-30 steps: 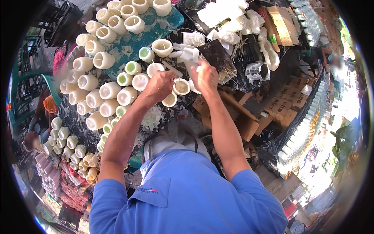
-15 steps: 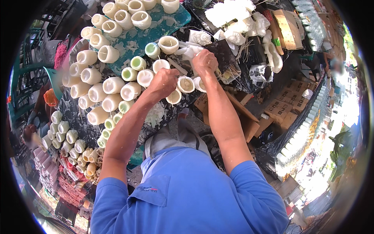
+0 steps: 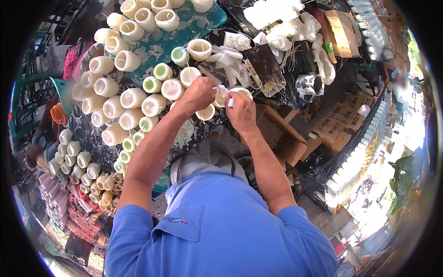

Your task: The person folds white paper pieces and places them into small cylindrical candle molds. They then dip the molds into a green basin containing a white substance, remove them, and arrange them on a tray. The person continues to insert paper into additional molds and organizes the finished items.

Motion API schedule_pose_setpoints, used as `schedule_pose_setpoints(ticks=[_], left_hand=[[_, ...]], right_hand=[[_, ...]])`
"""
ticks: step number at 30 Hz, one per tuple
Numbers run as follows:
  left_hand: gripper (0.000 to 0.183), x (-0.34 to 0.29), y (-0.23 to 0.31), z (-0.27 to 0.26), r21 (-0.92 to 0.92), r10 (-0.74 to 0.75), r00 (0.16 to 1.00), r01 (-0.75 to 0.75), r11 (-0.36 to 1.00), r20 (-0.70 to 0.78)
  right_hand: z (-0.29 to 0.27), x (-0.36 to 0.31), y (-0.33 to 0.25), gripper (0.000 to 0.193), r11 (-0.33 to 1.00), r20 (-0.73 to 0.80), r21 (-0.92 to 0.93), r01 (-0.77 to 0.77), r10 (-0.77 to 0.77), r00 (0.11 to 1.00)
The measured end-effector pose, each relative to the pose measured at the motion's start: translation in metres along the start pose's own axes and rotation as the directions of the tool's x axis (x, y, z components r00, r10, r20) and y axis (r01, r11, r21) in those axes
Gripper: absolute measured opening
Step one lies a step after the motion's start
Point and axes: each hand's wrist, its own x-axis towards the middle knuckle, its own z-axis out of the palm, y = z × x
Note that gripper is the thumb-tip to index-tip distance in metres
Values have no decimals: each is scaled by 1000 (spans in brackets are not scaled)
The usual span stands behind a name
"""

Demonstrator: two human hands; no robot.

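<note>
My left hand [image 3: 200,95] is closed, fingertips pinched beside a cream candle cup [image 3: 220,96]; what it pinches is too small to make out. Close to its right, my right hand [image 3: 242,111] grips a short white wax stick [image 3: 230,103], whose end shows at the fingers. Another pale candle cup [image 3: 242,92] stands partly hidden behind that hand. Below the left wrist is a round candle cup [image 3: 206,113] with a wick. Beyond both hands lies a loose pile of white wax sticks [image 3: 233,69].
Many cream and green candle cups [image 3: 132,99] crowd the table to the left, some on a teal board [image 3: 154,55]. White wax lumps [image 3: 276,23], a dark block [image 3: 264,62] and loose wicks lie at the far right. An open cardboard box [image 3: 281,138] sits below the table's right edge.
My right hand has drawn back from the wax stick pile toward me, bringing a white stick near my left hand. My left hand has shifted slightly right.
</note>
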Motion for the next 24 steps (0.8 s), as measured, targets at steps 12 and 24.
schedule_pose_setpoints(ticks=[12, 24], left_hand=[[20, 4, -5, 1, -235, -100, 994, 105, 966, 33], [18, 6, 0, -3, -245, -92, 994, 104, 964, 62]], right_hand=[[10, -1, -4, 11, 929, 234, -341, 145, -65, 970], [13, 10, -3, 20, 948, 212, -316, 38, 32, 977]])
